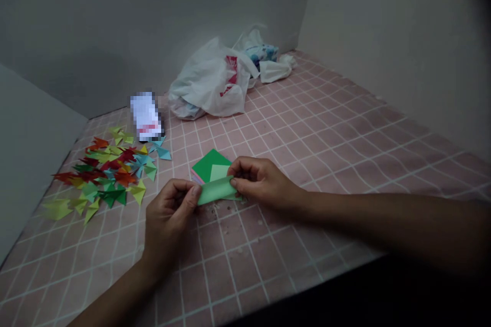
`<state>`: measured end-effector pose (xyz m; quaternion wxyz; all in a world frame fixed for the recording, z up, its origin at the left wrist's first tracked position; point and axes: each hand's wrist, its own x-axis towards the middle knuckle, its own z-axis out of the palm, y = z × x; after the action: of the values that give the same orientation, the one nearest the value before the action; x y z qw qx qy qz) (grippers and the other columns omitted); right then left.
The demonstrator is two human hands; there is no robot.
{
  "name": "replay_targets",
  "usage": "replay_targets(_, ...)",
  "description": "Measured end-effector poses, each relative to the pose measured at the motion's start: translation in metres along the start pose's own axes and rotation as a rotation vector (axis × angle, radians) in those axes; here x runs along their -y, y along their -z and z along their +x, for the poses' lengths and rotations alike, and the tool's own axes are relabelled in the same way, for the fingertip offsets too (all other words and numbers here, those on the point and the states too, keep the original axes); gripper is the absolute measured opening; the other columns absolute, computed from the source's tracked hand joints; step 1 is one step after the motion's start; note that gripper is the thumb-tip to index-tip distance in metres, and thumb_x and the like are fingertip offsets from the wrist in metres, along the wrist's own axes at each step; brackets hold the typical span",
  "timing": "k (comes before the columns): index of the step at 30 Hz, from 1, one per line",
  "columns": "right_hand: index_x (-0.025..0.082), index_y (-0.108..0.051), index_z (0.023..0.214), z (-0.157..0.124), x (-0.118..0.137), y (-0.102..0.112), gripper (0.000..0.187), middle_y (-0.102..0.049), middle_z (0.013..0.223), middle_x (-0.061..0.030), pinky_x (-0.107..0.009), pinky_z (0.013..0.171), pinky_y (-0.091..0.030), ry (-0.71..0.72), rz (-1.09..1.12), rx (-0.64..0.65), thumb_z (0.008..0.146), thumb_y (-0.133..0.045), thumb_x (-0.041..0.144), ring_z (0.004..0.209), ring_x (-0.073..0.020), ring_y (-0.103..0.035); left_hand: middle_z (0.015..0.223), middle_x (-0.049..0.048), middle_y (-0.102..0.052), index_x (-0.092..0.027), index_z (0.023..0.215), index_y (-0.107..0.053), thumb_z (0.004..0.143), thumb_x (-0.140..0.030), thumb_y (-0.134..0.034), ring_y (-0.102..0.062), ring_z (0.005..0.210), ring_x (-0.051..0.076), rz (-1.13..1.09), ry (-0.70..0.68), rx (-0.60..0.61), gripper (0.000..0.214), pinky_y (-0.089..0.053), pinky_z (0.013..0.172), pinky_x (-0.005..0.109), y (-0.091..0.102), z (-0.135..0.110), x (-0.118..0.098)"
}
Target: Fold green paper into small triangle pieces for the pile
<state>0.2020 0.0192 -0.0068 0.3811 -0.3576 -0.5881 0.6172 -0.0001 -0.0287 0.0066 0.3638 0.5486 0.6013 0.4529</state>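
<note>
Green paper [217, 190], folded into a strip, sits at frame centre just above the pink table [307, 127], its ends pinched by the left hand [169, 214] and right hand [261, 181]. A crease seems under way; sharpening it calls for even pressure along the fold.

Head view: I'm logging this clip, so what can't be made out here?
Head view, light green paper: ends covered by the left hand and right hand.
Head view, item near wall: pixelated out.
Head view, white plastic bag: contents hidden by its folds.
</note>
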Motion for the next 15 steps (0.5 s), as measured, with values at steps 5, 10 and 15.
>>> replay_targets(5, 0.016, -0.058, 0.078, -0.0001, -0.0019, 0.0005, 0.002, -0.051, 0.067, 0.0042, -0.024, 0.056, -0.033, 0.034, -0.092, 0.043, 0.078, -0.057, 0.015, 0.061, -0.0093, -0.044, 0.076, -0.0015, -0.071, -0.020, 0.083, -0.070, 0.085, -0.024, -0.068, -0.063, 0.069, 0.011, 0.278, -0.188, 0.047, 0.005, -0.048, 0.065, 0.021, 0.0002, 0.0016, -0.0013)
replay_targets(10, 0.015, -0.061, 0.080, -0.0019, -0.0014, -0.0014, 0.004, -0.055, 0.071, 0.0024, -0.025, 0.060, -0.036, 0.072, -0.135, 0.170, 0.080, -0.057, 0.014, 0.065, -0.0100, -0.048, 0.076, -0.0019, -0.072, -0.021, 0.081, -0.072, 0.087, -0.022, -0.065, -0.064, 0.069, 0.012, 0.303, -0.275, 0.186, 0.009, -0.048, 0.067, 0.023, -0.0025, -0.0030, -0.0045)
replay_targets(15, 0.015, -0.059, 0.081, -0.0020, 0.0021, -0.0024, 0.008, -0.055, 0.067, 0.0028, -0.024, 0.060, -0.039, -0.093, 0.090, 0.189, 0.086, -0.056, 0.021, 0.062, -0.0098, -0.051, 0.075, -0.0009, -0.071, -0.020, 0.079, -0.071, 0.087, -0.032, -0.065, -0.062, 0.069, 0.014, 0.199, -0.046, 0.159, 0.016, -0.047, 0.064, 0.024, -0.0020, -0.0064, -0.0043)
